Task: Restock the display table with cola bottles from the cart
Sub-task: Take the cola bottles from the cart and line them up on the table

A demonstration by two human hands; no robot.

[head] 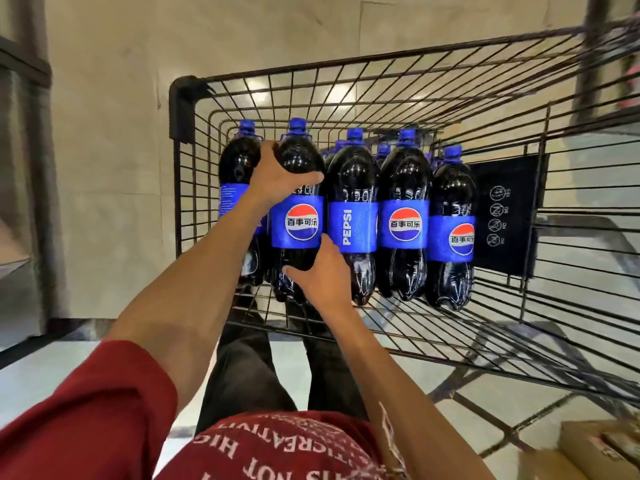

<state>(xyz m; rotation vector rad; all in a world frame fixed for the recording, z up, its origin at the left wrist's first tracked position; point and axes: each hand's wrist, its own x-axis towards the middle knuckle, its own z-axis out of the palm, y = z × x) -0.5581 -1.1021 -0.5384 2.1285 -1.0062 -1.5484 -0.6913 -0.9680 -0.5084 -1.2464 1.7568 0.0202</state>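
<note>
Several large cola bottles with blue caps and blue labels stand in a black wire cart (pixel 519 98). Both of my hands hold one cola bottle (pixel 298 223), second from the left in the front row. My left hand (pixel 277 178) wraps its upper shoulder below the neck. My right hand (pixel 322 271) cups its lower body. To the right of it stand three more bottles (pixel 353 216), (pixel 403 220), (pixel 450 230); another (pixel 239 168) is on the left, partly behind my left arm. More caps show behind the front row.
The cart's right part holds no bottles; a black panel (pixel 502 216) with white icons hangs on its far wall. Cardboard boxes (pixel 595 448) lie on the tiled floor at the lower right. A dark shelf frame (pixel 24 168) stands at the left.
</note>
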